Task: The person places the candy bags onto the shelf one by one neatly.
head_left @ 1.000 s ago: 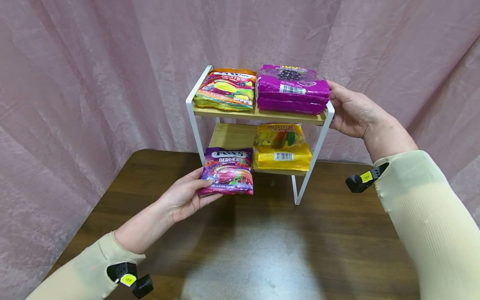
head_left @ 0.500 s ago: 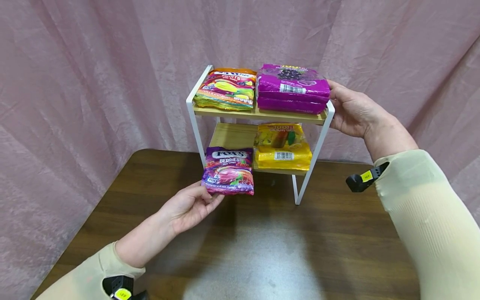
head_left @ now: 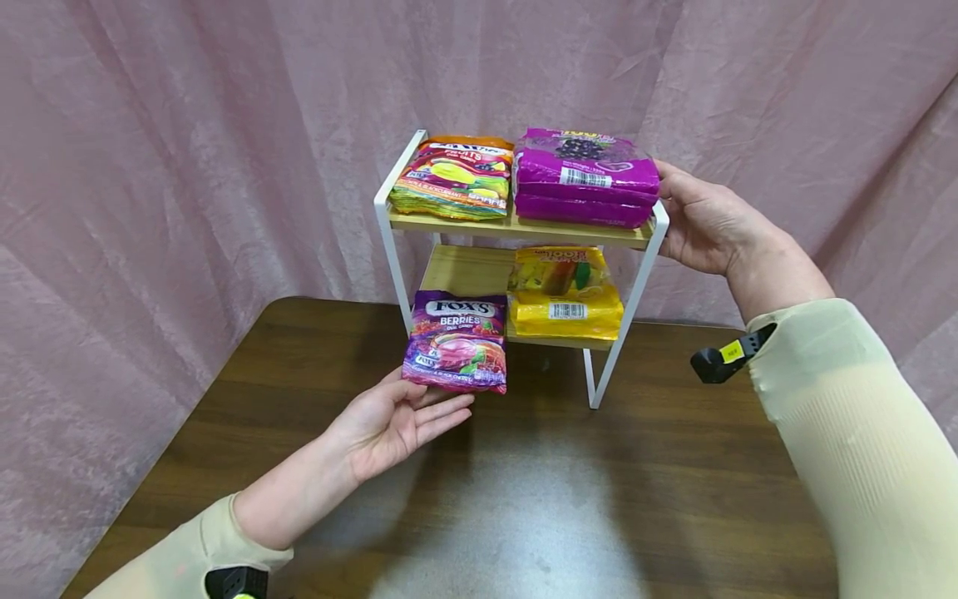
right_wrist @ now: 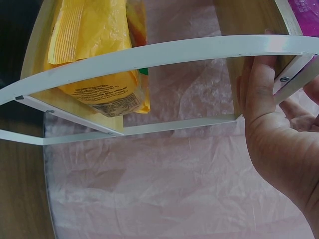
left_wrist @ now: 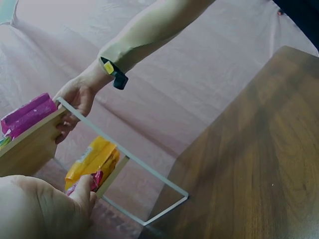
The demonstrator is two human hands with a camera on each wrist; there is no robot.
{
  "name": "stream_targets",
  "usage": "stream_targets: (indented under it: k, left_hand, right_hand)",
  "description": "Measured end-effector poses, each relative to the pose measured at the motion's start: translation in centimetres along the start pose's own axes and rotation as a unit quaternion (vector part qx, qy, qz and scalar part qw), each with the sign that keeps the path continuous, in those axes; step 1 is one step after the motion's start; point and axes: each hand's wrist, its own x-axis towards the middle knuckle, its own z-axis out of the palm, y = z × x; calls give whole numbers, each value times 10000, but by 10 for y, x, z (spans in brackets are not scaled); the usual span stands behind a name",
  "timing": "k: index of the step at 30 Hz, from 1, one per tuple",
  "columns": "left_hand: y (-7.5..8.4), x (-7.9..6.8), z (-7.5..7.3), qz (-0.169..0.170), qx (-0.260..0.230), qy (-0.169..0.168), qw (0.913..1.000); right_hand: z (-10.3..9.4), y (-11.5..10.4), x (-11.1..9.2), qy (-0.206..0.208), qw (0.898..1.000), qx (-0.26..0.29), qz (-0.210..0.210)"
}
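A purple candy bag [head_left: 456, 341] labelled berries sits at the left front of the lower board of a small two-tier shelf rack [head_left: 632, 291], its lower edge jutting past the board. My left hand [head_left: 385, 428] is at that edge, thumb by the lower left corner and fingers mostly straight beneath. In the left wrist view, a sliver of the bag [left_wrist: 98, 179] shows beyond the left hand [left_wrist: 45, 206]. The right hand [head_left: 703, 220] grips the rack's upper right side. In the right wrist view, fingers [right_wrist: 260, 82] reach under the top board; the thumb is partly cut off.
Orange candy bags [head_left: 452, 179] lie on the upper board's left, beside large purple packs [head_left: 584, 179]. A yellow pack [head_left: 566, 299] stands on the lower board's right. The rack stands on a brown wooden table [head_left: 674, 466] before a pink curtain [head_left: 224, 125].
My left thumb has slid off the berries bag's face to its lower edge, and the fingers have straightened below it. The rack has shifted very slightly right. The right hand keeps its grip.
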Motion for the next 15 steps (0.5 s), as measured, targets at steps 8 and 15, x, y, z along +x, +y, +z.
stream_targets:
  k: [8,15]
  left_hand:
    - [-1,3,1,254,151,-3,9996]
    - [0,7,3,327,154,114,9993]
  right_hand:
    - [-1,0,0,52,10000,13,34]
    - [0,0,0,17,10000,-7,24]
